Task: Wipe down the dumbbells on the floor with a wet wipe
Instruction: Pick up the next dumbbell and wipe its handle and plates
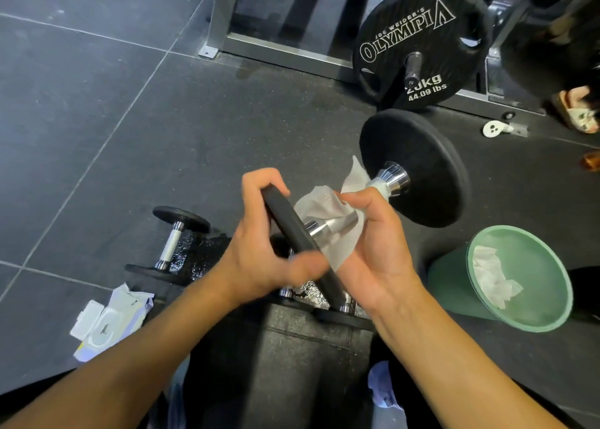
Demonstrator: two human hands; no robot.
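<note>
There is only one view. The camera sits on the person's head and looks forward and down at the floor (pixel 97 120). It is very near the left hand (pixel 259 253) and right hand (pixel 380 253), in the middle of the view.

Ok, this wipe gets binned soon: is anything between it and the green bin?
Nothing visible does. The white wet wipe, wrapped round the chrome dumbbell handle in the right hand, has only bare black floor mat between it and the green plastic bin, which holds one crumpled used wipe.
</note>
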